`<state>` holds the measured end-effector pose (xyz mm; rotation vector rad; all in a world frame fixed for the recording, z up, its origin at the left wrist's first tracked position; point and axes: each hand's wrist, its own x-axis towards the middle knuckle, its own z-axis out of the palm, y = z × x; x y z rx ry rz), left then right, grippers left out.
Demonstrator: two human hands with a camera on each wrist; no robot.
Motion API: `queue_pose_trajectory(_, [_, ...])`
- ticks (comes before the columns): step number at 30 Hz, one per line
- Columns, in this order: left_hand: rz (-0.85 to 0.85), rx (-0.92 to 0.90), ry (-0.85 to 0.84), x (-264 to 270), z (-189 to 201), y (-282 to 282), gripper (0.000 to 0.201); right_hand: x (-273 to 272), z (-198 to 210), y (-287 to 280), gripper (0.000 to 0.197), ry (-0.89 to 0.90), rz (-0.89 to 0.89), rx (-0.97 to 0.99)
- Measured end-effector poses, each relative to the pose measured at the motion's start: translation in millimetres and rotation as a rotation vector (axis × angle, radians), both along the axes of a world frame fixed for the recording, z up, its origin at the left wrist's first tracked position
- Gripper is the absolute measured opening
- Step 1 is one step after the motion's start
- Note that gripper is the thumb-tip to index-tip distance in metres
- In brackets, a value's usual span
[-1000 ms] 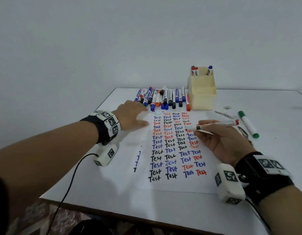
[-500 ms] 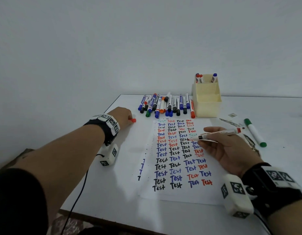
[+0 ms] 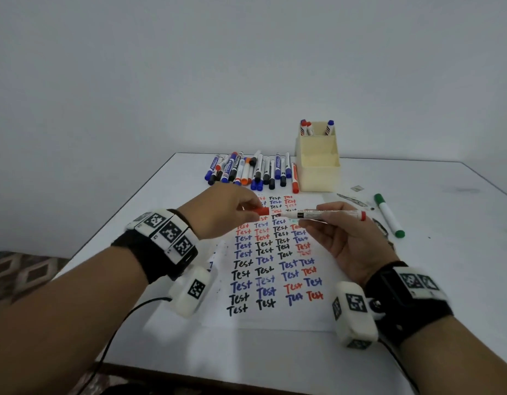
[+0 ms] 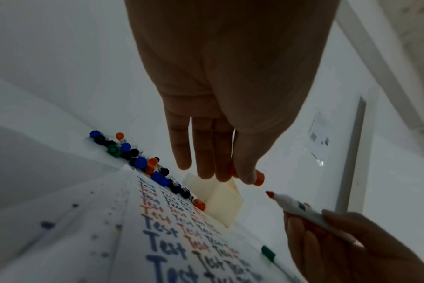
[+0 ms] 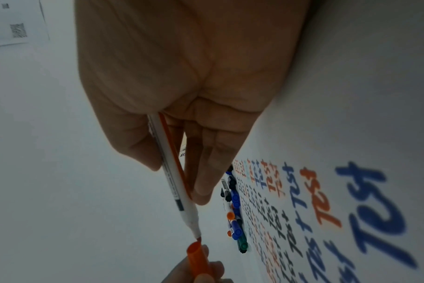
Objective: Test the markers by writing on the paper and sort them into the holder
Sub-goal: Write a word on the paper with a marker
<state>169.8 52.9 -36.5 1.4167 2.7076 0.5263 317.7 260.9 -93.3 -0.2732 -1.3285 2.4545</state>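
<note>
A white table stands against a plain wall. A rug with diamond shapes lies on the floor past the table's left edge. A black cable hangs over the near edge.

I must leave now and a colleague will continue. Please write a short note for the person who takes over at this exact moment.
Left hand: pinches the red cap, just short of the marker tip.
Right hand: holds the uncapped red marker level above the paper.
Holder: at the far side of the table, a few markers standing in its back compartment.
Done: paper is filled with rows of "Test".
Left: cap this marker, put it in the holder, then work through the row of markers beside the holder. A green marker lies to the right.
</note>
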Motion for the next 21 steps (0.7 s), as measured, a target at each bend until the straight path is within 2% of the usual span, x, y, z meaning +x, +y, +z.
queue_pose_trajectory(5, [0.023,0.089,-0.151,12,4,2,0.024,1,1,-1,0.012,0.008,-0.013,-0.016])
queue_pose_trajectory(9, [0.082,0.250,-0.420,11,-9,-6,0.019,1,1,-1,0.011,-0.012,-0.003,-0.008])
queue_pose_trajectory(11, [0.097,0.289,-0.487,12,-17,-9,0.017,0,1,-1,0.010,-0.013,0.002,0.009])
queue_pose_trajectory(16, [0.119,0.294,-0.520,18,-22,-14,0.019,-1,1,-2,0.004,-0.013,0.027,0.030])
queue_pose_trajectory(21, [0.103,0.284,-0.490,24,-20,-14,0.017,-1,0,-3,0.016,-0.034,0.072,0.071])
